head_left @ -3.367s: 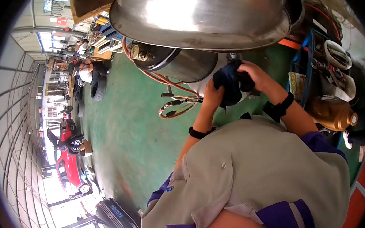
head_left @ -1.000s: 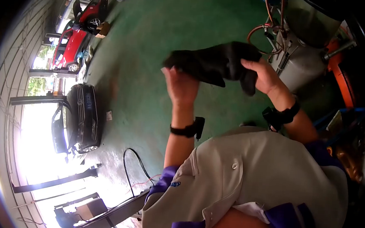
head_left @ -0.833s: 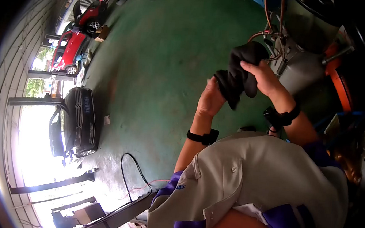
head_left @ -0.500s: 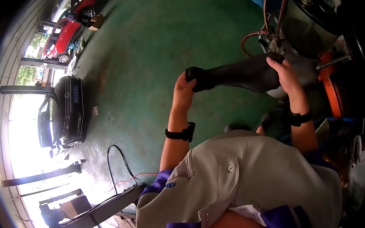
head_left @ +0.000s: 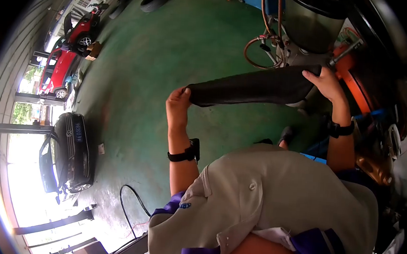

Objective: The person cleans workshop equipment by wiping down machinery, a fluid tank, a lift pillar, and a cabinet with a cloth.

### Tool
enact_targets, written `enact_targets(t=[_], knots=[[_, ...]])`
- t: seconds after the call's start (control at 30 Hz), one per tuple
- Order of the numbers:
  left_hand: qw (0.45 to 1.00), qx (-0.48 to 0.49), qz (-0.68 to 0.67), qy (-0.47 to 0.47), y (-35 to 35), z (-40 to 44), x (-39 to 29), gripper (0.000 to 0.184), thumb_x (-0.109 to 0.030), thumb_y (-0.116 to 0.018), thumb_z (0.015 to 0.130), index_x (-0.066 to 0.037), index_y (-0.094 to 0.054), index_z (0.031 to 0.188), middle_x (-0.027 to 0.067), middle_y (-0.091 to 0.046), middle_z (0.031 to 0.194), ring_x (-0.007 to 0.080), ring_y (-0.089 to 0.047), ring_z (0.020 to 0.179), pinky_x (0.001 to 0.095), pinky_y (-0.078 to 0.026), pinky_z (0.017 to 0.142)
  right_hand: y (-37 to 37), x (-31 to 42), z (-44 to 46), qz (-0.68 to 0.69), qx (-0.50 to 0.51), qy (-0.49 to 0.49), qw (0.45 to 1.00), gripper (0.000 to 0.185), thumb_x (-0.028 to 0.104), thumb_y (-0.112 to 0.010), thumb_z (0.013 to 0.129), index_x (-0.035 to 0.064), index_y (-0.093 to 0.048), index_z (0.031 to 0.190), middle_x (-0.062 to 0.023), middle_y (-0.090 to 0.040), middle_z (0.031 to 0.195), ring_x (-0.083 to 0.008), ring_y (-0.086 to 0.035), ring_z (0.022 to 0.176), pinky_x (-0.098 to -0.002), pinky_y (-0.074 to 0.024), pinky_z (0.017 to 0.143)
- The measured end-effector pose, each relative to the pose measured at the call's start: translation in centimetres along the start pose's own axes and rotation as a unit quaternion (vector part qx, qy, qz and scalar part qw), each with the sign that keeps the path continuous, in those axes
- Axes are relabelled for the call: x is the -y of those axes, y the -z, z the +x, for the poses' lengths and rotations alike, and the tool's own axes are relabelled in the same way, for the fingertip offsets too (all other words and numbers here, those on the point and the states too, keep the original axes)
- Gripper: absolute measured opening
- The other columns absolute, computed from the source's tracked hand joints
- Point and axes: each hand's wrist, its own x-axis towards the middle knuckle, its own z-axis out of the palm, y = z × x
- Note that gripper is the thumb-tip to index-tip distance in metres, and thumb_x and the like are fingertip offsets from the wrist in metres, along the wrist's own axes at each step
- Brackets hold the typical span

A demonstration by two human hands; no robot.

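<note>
The green floor [head_left: 137, 122] spread wide, a black car [head_left: 73, 153] standing on the view's left side. Above the floor stretched a long dark cloth [head_left: 253, 87], one end pinched in the left hand [head_left: 177, 107], the other gripped in the right hand [head_left: 330, 85].

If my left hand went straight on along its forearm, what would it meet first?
Besides the dark fabric in your left hand, nothing near: the way looks free over the green floor, though depth is unclear.
</note>
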Motion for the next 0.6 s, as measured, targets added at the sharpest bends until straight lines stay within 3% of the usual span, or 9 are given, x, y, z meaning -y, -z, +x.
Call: enact_targets(t=[0.1, 0.2, 0.23, 0.33, 0.37, 0.43, 0.5, 0.57, 0.6], knots=[[0.998, -0.034, -0.021, -0.045, 0.0, 0.0, -0.1, 0.028, -0.018, -0.064, 0.092, 0.007, -0.064, 0.106, 0.0079, -0.067, 0.094, 0.0141, -0.063, 0.085, 0.0283, -0.051, 0.079, 0.3, 3.2, -2.0, 0.152, -0.004, 0.037, 0.988, 0.037, 0.034, -0.067, 0.089, -0.0027, -0.064, 0.084, 0.0033, -0.057, 0.074, -0.0076, -0.049, 0.069, -0.0301, -0.0439, 0.063], [0.988, -0.028, -0.143, -0.047, 0.3, 0.2, 0.2, 0.022, -0.019, -0.063, 0.093, 0.003, -0.065, 0.097, 0.0113, -0.065, 0.110, 0.0165, -0.060, 0.099, 0.0323, -0.047, 0.087, 0.2, 1.1, -1.4, 0.285, 0.056, -0.118, 0.949, 0.033, 0.030, -0.067, 0.090, -0.0007, -0.063, 0.100, -0.0019, -0.063, 0.091, -0.0100, -0.057, 0.083, -0.0271, -0.0462, 0.075], [0.984, -0.019, -0.171, -0.036, 0.6, 0.2, 0.2, 0.021, -0.018, -0.062, 0.093, 0.002, -0.066, 0.095, 0.0121, -0.064, 0.113, 0.0176, -0.059, 0.102, 0.0341, -0.046, 0.090, -0.1, 0.7, -0.8, 0.124, 0.069, -0.123, 0.982, 0.029, 0.028, -0.067, 0.090, 0.0002, -0.063, 0.099, -0.0013, -0.061, 0.089, -0.0091, -0.057, 0.081, -0.0253, -0.0459, 0.072], [0.971, 0.026, -0.232, -0.048, 1.0, 0.2, 0.6, 0.017, -0.017, -0.059, 0.095, -0.003, -0.066, 0.089, 0.0153, -0.061, 0.121, 0.0237, -0.056, 0.111, 0.0410, -0.043, 0.096, -3.5, 0.8, -1.4, -0.006, -0.088, -0.074, 0.993, 0.034, 0.028, -0.068, 0.089, -0.0001, -0.060, 0.106, 0.0001, -0.061, 0.089, -0.0073, -0.054, 0.078, -0.0237, -0.0432, 0.069], [0.963, 0.037, -0.259, -0.059, 1.3, 0.0, 0.6, 0.018, -0.017, -0.058, 0.095, -0.003, -0.065, 0.087, 0.0160, -0.059, 0.123, 0.0255, -0.055, 0.112, 0.0421, -0.044, 0.096, -3.6, 1.8, -1.6, 0.029, -0.092, -0.123, 0.988, 0.037, 0.023, -0.065, 0.090, 0.0010, -0.055, 0.118, -0.0004, -0.061, 0.091, -0.0067, -0.054, 0.081, -0.0227, -0.0434, 0.070], [0.950, 0.043, -0.301, -0.076, 2.1, -0.4, 0.6, 0.018, -0.017, -0.057, 0.095, -0.004, -0.064, 0.086, 0.0173, -0.058, 0.125, 0.0273, -0.055, 0.113, 0.0432, -0.044, 0.096, -2.7, 2.4, -1.6, 0.242, -0.022, -0.081, 0.967, 0.038, 0.021, -0.063, 0.092, 0.0037, -0.053, 0.124, 0.0003, -0.060, 0.088, -0.0083, -0.055, 0.080, -0.0239, -0.0445, 0.073], [0.937, 0.035, -0.335, -0.090, 3.3, -0.8, 0.1, 0.017, -0.017, -0.058, 0.095, -0.004, -0.064, 0.086, 0.0184, -0.059, 0.124, 0.0274, -0.055, 0.113, 0.0435, -0.044, 0.097, -2.0, 5.0, -2.1, 0.444, 0.069, -0.033, 0.893, 0.039, 0.016, -0.061, 0.092, 0.0090, -0.053, 0.130, 0.0018, -0.060, 0.085, -0.0103, -0.056, 0.077, -0.0249, -0.0457, 0.073], [0.956, 0.004, -0.282, -0.080, 4.1, -0.9, 0.7, 0.016, -0.017, -0.058, 0.095, -0.004, -0.064, 0.087, 0.0187, -0.061, 0.121, 0.0271, -0.056, 0.111, 0.0435, -0.044, 0.097, -3.2, 1.9, 0.4, 0.187, 0.039, 0.003, 0.982, 0.038, 0.014, -0.061, 0.091, 0.0096, -0.055, 0.128, 0.0013, -0.062, 0.086, -0.0100, -0.057, 0.077, -0.0248, -0.0461, 0.074], [0.964, -0.012, -0.256, -0.074, 4.4, -1.1, 1.1, 0.016, -0.017, -0.059, 0.095, -0.004, -0.064, 0.088, 0.0189, -0.062, 0.119, 0.0269, -0.057, 0.111, 0.0435, -0.044, 0.098, -4.1, 0.4, 1.2, 0.051, 0.024, 0.023, 0.998, 0.037, 0.014, -0.062, 0.091, 0.0099, -0.055, 0.128, 0.0010, -0.063, 0.087, -0.0099, -0.057, 0.077, -0.0248, -0.0463, 0.074]])
